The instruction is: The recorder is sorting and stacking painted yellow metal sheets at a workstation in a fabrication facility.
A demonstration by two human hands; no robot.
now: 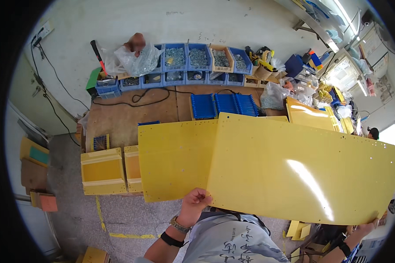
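A large, glossy yellow sheet (259,166) with small holes along its edges is held up at a slant in front of me. My left hand (195,204) pinches its lower left corner between thumb and fingers. At the lower right edge, my right hand (368,227) grips the same sheet, its fingers partly hidden by the sheet and the picture's rim. Behind it, partly covered, a second yellow sheet (175,158) lies on the workbench (123,114). To its left are two smaller yellow panels with raised strips (103,171).
Blue bins of small metal parts (175,57) line the back of the bench. In front of them lie a black cable (131,104) and blue slotted racks (224,105). Bags and tools crowd the right side. A red-handled hammer (97,55) stands at the left. Cardboard boxes (94,255) sit on the floor.
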